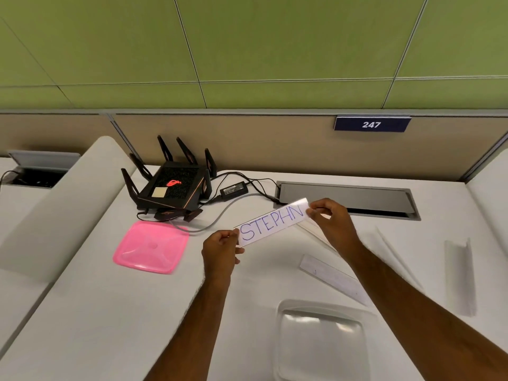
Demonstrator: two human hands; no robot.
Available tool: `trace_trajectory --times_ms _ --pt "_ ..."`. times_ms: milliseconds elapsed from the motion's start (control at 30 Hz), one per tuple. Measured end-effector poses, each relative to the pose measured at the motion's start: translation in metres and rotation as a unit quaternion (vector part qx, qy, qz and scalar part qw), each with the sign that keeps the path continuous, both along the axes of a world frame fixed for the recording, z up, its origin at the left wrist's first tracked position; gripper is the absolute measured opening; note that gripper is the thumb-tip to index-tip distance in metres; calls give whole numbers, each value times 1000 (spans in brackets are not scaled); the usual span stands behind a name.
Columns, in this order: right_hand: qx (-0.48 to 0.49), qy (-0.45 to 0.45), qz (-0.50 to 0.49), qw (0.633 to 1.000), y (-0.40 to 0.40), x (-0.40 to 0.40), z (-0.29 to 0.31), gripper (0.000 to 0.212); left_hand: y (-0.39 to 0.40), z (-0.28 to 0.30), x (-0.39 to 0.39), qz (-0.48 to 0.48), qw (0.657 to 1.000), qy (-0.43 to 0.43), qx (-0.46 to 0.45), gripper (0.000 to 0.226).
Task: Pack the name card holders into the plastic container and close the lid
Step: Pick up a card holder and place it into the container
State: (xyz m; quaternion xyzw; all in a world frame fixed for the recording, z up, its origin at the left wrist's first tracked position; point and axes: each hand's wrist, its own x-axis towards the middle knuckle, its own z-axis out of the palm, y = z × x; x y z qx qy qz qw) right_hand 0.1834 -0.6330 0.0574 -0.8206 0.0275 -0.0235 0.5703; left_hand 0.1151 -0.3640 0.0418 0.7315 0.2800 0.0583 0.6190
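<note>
Both grips, left hand [220, 250] and right hand [331, 220], pinch flat paper name card [272, 221].

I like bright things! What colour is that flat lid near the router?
Pink. The lid lies on the white desk, clearest in the head view.

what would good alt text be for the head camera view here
Two hands hold a white name card reading "STEPHN" above a white desk, the left hand pinching one end and the right hand the other. A clear plastic container sits open near the front edge, its pink lid lying to the left beside a black router.
</note>
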Motion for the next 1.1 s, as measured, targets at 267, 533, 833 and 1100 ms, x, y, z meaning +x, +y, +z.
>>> trace_trajectory --times_ms 267,533,833,1100 --pt "97 50 34 993 -35 -38 3 10 -17 16 -22 -37 999 -30 7 15" --pt "142 58 5 988 -64 -77 -7 12 -37 21 -37 -60 998 -31 12 15" --pt "232 54 -27 971 -89 -117 -7 21 -57 12 -42 -71 997 -27 15 17" --pt "245 57 -45 967 -100 -134 -20 30 -72 8 -47 -103 994 -38 -24 14"
